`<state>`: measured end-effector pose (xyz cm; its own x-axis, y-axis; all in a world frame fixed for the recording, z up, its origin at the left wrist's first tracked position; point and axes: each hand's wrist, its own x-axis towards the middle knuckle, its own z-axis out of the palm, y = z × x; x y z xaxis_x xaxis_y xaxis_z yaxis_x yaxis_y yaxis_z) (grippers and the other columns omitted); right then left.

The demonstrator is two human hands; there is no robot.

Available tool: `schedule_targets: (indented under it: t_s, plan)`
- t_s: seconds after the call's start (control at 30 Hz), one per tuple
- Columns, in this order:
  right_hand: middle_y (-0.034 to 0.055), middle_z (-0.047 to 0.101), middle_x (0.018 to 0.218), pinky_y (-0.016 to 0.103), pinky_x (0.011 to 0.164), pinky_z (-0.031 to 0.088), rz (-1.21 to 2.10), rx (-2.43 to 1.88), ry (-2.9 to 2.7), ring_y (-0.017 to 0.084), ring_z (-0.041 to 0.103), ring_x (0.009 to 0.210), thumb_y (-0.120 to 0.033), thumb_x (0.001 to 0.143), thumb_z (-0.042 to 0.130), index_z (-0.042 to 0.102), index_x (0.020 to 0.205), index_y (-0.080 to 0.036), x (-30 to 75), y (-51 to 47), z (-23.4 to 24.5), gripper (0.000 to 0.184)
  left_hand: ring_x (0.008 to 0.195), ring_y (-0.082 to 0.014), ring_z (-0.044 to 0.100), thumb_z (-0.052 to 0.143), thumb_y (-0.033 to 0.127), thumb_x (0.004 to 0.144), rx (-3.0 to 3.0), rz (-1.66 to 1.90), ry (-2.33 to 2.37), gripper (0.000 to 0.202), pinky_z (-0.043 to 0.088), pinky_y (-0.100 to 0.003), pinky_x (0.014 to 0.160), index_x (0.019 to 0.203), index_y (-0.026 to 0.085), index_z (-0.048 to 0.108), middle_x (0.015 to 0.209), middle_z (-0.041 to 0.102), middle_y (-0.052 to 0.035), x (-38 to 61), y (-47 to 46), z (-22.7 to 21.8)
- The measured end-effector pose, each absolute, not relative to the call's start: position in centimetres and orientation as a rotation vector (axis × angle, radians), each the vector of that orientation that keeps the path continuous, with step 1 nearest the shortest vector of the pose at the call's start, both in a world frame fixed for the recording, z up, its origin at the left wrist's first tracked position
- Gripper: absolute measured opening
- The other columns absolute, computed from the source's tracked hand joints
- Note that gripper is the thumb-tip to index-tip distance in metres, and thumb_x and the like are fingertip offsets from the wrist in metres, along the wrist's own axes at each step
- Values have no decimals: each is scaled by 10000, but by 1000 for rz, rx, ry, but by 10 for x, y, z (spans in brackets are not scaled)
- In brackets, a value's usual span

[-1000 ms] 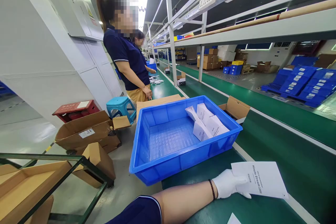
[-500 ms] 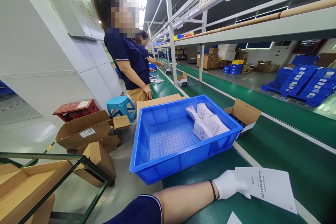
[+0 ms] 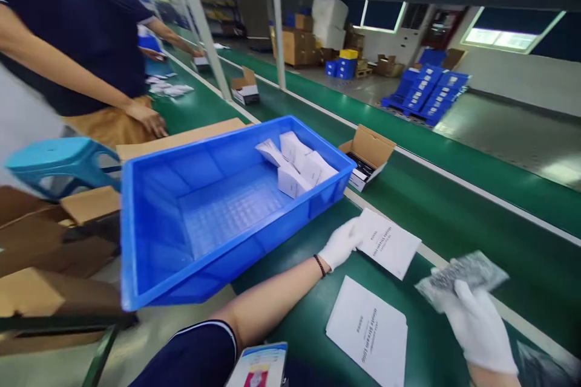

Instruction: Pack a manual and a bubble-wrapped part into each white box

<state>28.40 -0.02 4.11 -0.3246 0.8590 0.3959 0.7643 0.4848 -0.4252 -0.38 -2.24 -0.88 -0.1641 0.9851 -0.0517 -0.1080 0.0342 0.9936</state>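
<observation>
Table (image 3: 454,205), long and green, is carrying a blue bin (image 3: 190,278) at its left edge. A co-worker (image 3: 91,30) in dark blue is standing beyond the bin, one hand hanging just past its far rim. A teal stool (image 3: 49,157) is sitting left of the bin. An open carton (image 3: 370,154) is lying just right of the bin's far corner. Right of the bin's near end a printed sheet (image 3: 367,329) is lying flat, and a leaflet (image 3: 390,243) is resting closer to the bin wall. The gloved left hand (image 3: 340,245) is lying on that leaflet's corner, fingers close together; whether they are pinching it I cannot tell. Farther right of the bin, the gloved right hand (image 3: 479,326) is holding a grey packet (image 3: 463,275), fingers curled onto its edge. Small white boxes (image 3: 297,166) are leaning together inside the bin's far right corner.
</observation>
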Motion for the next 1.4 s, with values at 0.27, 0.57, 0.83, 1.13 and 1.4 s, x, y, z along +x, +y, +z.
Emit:
schedule_targets:
  t_s: [0.27,0.57,0.83,1.13,1.4]
  plan:
    - [145,677,1224,457,917,532,288,-1417,-2341,340,639,1087,-417,915,440,646,1230,-210,170,99,124,429,1189,-281,614,570,334,911,1236,1203,1313,444,472,-434,1086,1312,154,637,1332,655,-111,-8,-25,-11]
    - [137,642,1327,400,920,484,205,-1583,-2629,302,636,1098,-401,997,396,523,1422,-209,38,203,123,483,1214,-272,613,569,314,892,1299,1221,1331,420,422,-433,1146,1284,199,669,1339,662,-62,-17,-14,-17]
    - [250,585,1324,471,938,446,-92,-1694,-2615,382,535,1217,-246,963,436,597,1348,-116,52,208,94,437,1064,-279,660,560,274,875,1252,1242,1361,408,512,-405,1014,1249,186,695,1238,709,-65,-17,-13,-13]
    - [162,592,1380,460,963,446,-204,-837,-3163,376,520,1252,-452,912,612,569,1392,-192,122,54,84,547,764,-131,624,646,263,802,671,1502,1100,672,484,-222,577,1444,131,501,1292,641,-136,-24,1,-16]
    - [169,521,1486,484,1080,374,-414,-1249,-2697,323,427,1392,-120,979,265,528,1428,-130,141,97,89,520,818,-148,692,567,336,923,488,1503,979,609,518,-272,732,1477,132,416,1302,641,-180,-24,-9,-11]
